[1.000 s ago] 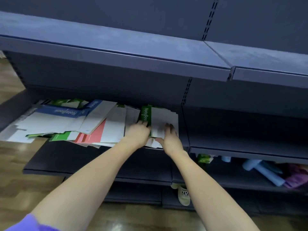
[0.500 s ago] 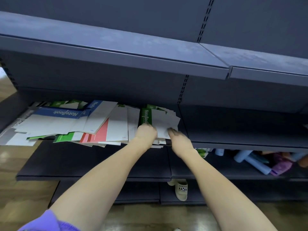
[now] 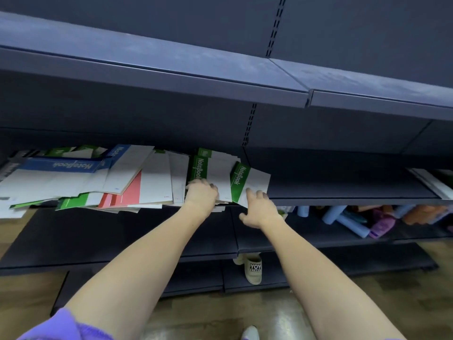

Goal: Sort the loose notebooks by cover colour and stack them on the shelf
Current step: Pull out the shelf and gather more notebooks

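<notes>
From the head camera, the right hand [image 3: 257,208] is drawing one green notebook [image 3: 247,184] rightward off the green pile [image 3: 210,168]; half a second ago it was lying square on that pile. Its fingers are lying on the cover near the shelf [image 3: 343,190] edge, though whether the thumb is pinching underneath I cannot tell. The left hand [image 3: 201,195] is pressing down on the pile with curled fingers, steadying it. To the left, the mixed heap [image 3: 81,177] of blue, red and green covers is waiting unsorted, so sorting looks barely begun.
</notes>
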